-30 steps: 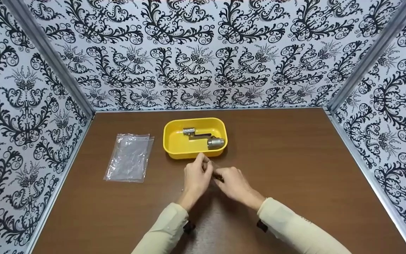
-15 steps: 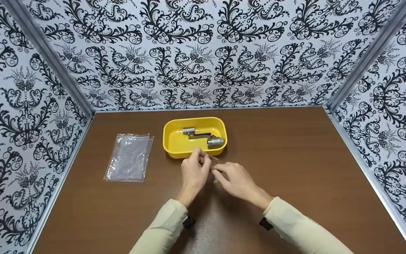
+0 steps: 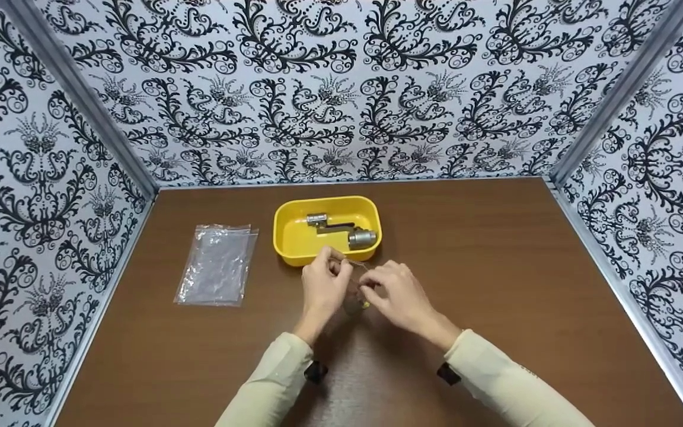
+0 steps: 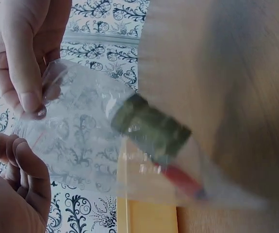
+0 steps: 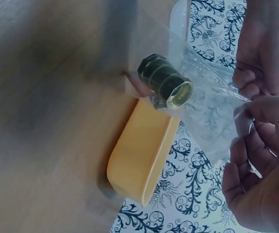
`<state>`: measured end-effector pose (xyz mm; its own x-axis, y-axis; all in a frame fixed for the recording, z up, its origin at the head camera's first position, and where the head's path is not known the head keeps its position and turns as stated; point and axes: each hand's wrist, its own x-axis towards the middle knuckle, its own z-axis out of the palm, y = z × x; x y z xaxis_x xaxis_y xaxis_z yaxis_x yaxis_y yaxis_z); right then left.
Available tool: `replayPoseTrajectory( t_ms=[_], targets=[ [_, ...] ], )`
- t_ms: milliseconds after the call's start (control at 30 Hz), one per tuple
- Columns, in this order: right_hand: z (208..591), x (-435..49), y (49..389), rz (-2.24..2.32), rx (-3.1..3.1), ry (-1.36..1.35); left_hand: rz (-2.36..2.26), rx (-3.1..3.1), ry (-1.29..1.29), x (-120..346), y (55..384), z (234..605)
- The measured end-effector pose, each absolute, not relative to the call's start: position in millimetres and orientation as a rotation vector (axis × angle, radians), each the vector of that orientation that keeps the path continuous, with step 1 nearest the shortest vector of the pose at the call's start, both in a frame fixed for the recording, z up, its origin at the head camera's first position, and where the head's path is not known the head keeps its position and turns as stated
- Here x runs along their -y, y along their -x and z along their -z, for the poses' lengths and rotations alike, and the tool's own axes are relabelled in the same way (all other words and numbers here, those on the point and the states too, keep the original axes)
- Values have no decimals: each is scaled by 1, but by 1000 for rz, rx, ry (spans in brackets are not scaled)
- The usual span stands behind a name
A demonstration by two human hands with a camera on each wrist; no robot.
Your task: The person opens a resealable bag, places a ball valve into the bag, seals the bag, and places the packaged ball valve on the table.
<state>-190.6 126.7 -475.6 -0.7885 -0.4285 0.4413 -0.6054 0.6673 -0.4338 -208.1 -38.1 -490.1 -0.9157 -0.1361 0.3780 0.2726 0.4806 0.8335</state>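
Both hands pinch the upper edge of a clear zip bag (image 5: 212,111), which hangs above the table in front of the yellow bin. Inside its lower part lies a brass threaded valve (image 5: 161,77) with a red part (image 4: 183,182), probably its handle. My left hand (image 3: 324,284) grips the left end of the edge with thumb and fingertips. Along the same edge to the right, my right hand (image 3: 401,296) pinches with its fingers curled. In the head view the bag is hard to make out and only a yellowish bit of the valve shows.
Just beyond the hands stands the yellow bin (image 3: 294,261), with a small metal valve (image 3: 316,219) and a larger valve (image 3: 362,238) with a dark lever inside. Flat clear bags (image 3: 216,267) lie to the left on the brown table (image 3: 495,255). Patterned walls enclose the back and sides.
My right hand has shifted right and slightly away from me, widening its gap from the left hand along the bag's edge. The left hand has moved slightly up and left.
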Motion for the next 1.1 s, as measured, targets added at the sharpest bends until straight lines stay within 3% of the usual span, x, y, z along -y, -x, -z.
replayPoseTrajectory(
  t_ms=[367, 767, 1100],
  targets=[
    [456, -143, 199, -874, 2602, -957, 1431, 2504, 272, 48, 207, 488],
    [445, -166, 209, -705, 2633, -1246, 1336, 2734, 586, 70, 211, 516],
    [445, -177, 212, -651, 2684, -1168, 1601, 2685, 692, 79, 213, 530]
  ],
)
